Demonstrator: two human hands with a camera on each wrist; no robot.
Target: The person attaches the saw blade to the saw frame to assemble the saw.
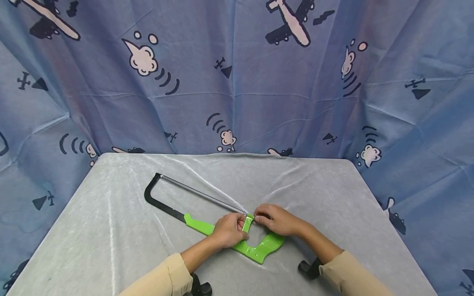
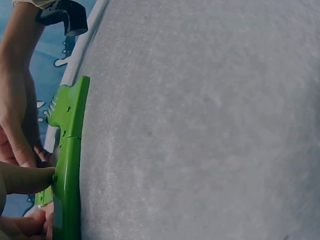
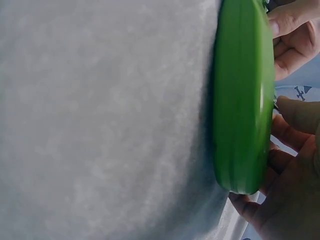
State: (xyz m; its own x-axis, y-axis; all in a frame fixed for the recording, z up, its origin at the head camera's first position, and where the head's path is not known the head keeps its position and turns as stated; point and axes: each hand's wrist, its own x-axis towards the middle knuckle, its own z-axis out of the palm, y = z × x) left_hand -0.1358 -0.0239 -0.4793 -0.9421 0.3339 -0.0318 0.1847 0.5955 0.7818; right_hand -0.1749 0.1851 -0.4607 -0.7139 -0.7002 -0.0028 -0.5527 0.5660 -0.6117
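Note:
A hacksaw (image 1: 200,225) with a green handle and a black front frame lies on the table, its grey blade (image 1: 203,195) on the far side. My left hand (image 1: 226,231) grips the green post where the blade meets the handle, thumb on the near side. Just right of that post, my right hand (image 1: 275,218) pinches a small metal fitting, mostly hidden by the fingertips. In the right wrist view the green handle (image 3: 242,100) covers part of both hands. The left wrist view shows the left thumb (image 2: 30,179) pressed against the green frame (image 2: 67,185).
Grey plush cloth (image 1: 326,193) covers the table. A blue curtain (image 1: 200,74) printed with planes and clouds hangs along the back and sides. Black devices (image 1: 310,269) are strapped near both wrists, below the beige sleeves (image 1: 352,273).

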